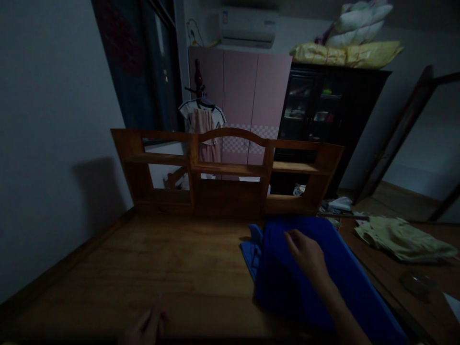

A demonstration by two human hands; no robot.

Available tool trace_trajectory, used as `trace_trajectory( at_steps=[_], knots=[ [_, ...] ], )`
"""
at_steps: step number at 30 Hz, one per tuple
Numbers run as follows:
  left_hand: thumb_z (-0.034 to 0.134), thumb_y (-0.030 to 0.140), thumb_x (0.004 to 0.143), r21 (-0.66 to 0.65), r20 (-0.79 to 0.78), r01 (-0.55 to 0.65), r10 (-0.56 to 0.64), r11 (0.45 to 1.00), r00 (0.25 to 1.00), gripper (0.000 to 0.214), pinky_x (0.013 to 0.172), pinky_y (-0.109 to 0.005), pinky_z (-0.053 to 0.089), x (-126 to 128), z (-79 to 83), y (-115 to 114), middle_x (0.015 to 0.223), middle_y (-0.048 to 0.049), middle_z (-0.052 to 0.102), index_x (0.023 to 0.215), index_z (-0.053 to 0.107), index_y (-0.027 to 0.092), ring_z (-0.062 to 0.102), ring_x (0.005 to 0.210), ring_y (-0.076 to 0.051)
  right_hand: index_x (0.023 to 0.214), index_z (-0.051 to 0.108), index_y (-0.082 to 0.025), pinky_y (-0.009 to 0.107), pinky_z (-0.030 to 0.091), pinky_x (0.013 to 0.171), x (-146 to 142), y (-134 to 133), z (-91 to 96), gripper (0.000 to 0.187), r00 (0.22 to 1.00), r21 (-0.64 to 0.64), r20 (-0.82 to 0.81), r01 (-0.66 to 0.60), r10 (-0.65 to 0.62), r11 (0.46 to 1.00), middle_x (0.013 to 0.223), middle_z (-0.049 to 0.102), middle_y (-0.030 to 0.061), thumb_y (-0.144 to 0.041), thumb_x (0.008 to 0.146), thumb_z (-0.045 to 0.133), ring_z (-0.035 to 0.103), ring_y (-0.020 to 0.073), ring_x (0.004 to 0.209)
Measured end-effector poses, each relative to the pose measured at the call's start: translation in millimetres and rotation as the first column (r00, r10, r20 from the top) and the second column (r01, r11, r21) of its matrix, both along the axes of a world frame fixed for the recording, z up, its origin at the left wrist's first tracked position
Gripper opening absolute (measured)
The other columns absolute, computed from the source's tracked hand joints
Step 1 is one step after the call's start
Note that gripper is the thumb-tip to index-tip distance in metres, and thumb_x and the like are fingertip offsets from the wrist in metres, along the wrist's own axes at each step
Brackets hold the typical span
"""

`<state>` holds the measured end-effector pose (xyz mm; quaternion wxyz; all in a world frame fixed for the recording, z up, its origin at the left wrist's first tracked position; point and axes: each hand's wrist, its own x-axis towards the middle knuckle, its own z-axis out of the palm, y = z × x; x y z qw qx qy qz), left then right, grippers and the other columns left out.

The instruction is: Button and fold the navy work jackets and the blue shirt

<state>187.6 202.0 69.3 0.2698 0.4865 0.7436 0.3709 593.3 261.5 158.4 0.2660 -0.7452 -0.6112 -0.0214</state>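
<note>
A large deep-blue fabric piece (294, 282), flat-topped with straight edges, lies on the right part of the wooden tabletop (172, 263). Over its upper part is my right hand (305, 251), fingers curled together; whether they pinch the fabric or anything else is hidden. Along the fabric's left side, a lighter blue flap with strap-like bits (253, 247) sticks out. My left hand (145, 326) is low at the front edge of the tabletop, partly cut off by the frame. Its fingers look stretched out and apart, with nothing visible in them.
A wooden shelf unit (230, 167) stands along the tabletop's far edge. A wall (61, 143) bounds the left side. To the right, a lower brown surface (381, 268) bears a pale green cloth (402, 237) and a round glass-like object (417, 282). The room is dim.
</note>
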Motion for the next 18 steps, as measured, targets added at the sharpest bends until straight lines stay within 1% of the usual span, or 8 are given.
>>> trace_trajectory(
  at_steps=[2, 4, 7, 9, 12, 14, 15, 18],
  knots=[
    [0.026, 0.086, 0.068, -0.022, 0.034, 0.029, -0.028, 0.999, 0.999, 0.076, 0.052, -0.026, 0.043, -7, -10.0, 4, 0.046, -0.0005, 0.056, 0.053, 0.06, 0.02, 0.054, 0.049, -0.018, 0.107, 0.061, -0.017, 0.03, 0.045, 0.071, -9, 45, -2.9, 0.041, 0.992, -0.094, 0.108, 0.07, -0.06, 0.993, 0.099, 0.066, 0.0146, -0.05, 0.091, 0.042, 0.064, 0.026, 0.091],
    [0.026, 0.086, 0.068, -0.012, 0.05, 0.053, -0.052, 0.999, 0.997, 0.077, 0.052, -0.027, 0.041, -13, -17.9, 5, 0.047, -0.0013, 0.054, 0.054, 0.06, 0.019, 0.052, 0.049, -0.018, 0.11, 0.06, -0.011, 0.034, 0.045, 0.079, -23, 80, -13.3, 0.045, 0.983, -0.159, 0.157, 0.121, -0.096, 0.98, 0.11, 0.061, 0.0204, -0.048, 0.088, 0.049, 0.06, 0.03, 0.103],
    [0.027, 0.089, 0.064, -0.003, 0.096, 0.07, -0.07, 0.998, 0.993, 0.078, 0.051, -0.027, 0.038, -20, -28.0, 6, 0.049, -0.0018, 0.052, 0.054, 0.059, 0.018, 0.048, 0.05, -0.017, 0.105, 0.062, -0.004, 0.037, 0.045, 0.084, -43, 112, -29.4, 0.035, 0.983, -0.199, 0.14, 0.143, -0.116, 0.97, 0.117, 0.055, 0.0262, -0.032, 0.084, 0.059, 0.057, 0.0332, 0.108],
    [0.03, 0.09, 0.062, -0.004, 0.158, 0.078, -0.076, 0.997, 0.984, 0.078, 0.05, -0.027, 0.037, -23, -33.1, 6, 0.05, -0.0016, 0.051, 0.057, 0.06, 0.017, 0.047, 0.05, -0.017, 0.1, 0.064, -0.002, 0.038, 0.046, 0.084, -48, 122, -33.8, 0.026, 0.985, -0.226, 0.101, 0.161, -0.142, 0.961, 0.118, 0.054, 0.0273, -0.022, 0.085, 0.058, 0.059, 0.0317, 0.105],
    [0.036, 0.087, 0.063, 0.005, 0.225, 0.108, -0.106, 0.994, 0.969, 0.076, 0.051, -0.027, 0.037, -25, -33.1, 4, 0.052, -0.0015, 0.053, 0.063, 0.063, 0.016, 0.047, 0.051, -0.017, 0.101, 0.063, -0.006, 0.041, 0.047, 0.086, -41, 129, -28.8, 0.022, 0.984, -0.256, 0.011, 0.176, -0.179, 0.951, 0.115, 0.059, 0.018, -0.023, 0.088, 0.056, 0.06, 0.025, 0.102],
    [0.038, 0.085, 0.064, 0.015, 0.237, 0.133, -0.132, 0.991, 0.962, 0.074, 0.052, -0.027, 0.038, -24, -26.2, 1, 0.053, -0.0019, 0.055, 0.065, 0.064, 0.016, 0.049, 0.052, -0.017, 0.101, 0.062, -0.009, 0.041, 0.047, 0.088, -30, 129, -20.0, 0.022, 0.979, -0.259, -0.069, 0.166, -0.19, 0.951, 0.11, 0.062, 0.0127, -0.026, 0.086, 0.06, 0.06, 0.0225, 0.101],
    [0.039, 0.085, 0.065, 0.02, 0.24, 0.141, -0.142, 0.99, 0.96, 0.073, 0.052, -0.027, 0.039, -23, -21.3, -1, 0.054, -0.0022, 0.056, 0.066, 0.064, 0.016, 0.05, 0.052, -0.017, 0.098, 0.062, -0.01, 0.04, 0.048, 0.086, -23, 127, -14.6, 0.023, 0.975, -0.257, -0.117, 0.155, -0.19, 0.954, 0.106, 0.064, 0.0123, -0.027, 0.083, 0.064, 0.061, 0.0227, 0.1],
    [0.041, 0.082, 0.066, 0.036, 0.26, 0.164, -0.167, 0.986, 0.951, 0.07, 0.053, -0.027, 0.041, -21, -6.3, -6, 0.055, -0.0027, 0.058, 0.068, 0.065, 0.016, 0.052, 0.052, -0.017, 0.084, 0.064, -0.008, 0.033, 0.051, 0.072, -4, 116, 3.6, 0.027, 0.943, -0.236, -0.29, 0.096, -0.164, 0.967, 0.084, 0.067, 0.0121, -0.028, 0.07, 0.075, 0.065, 0.0246, 0.085]
  ],
)
